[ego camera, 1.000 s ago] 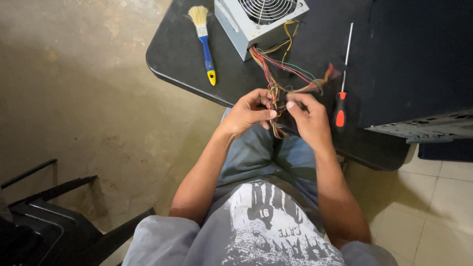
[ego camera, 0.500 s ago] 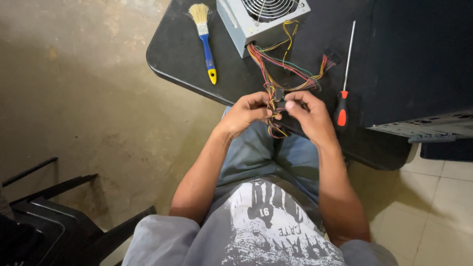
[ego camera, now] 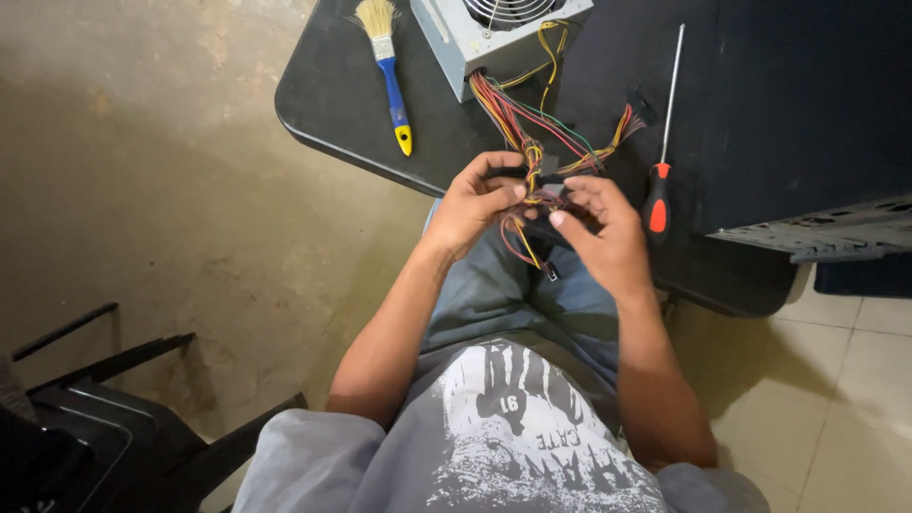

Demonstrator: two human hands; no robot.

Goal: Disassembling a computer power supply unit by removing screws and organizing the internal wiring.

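head view, hands: left hand and right hand both pinched onto the wire bundle, fingertips facing each other over the lap

left fingers: curled tight round the wires, thumb on top

right fingers: gripping too, forefinger and thumb on a small black connector, bit hard to see which one tbh

where the wires are: right between the fingers, then running up and away to the power supply box

long axis: roughly away-from-body, box end far, loose ends dangling below the fingers

nearer hand: pretty even, left maybe closer to the box

materials: thin plastic-coated wires, red/yellow/orange/green, floppy; box is grey sheet metal with a fan grille

beyond the fingers: paintbrush off to the left, red-handled screwdriver just right, both on the black table
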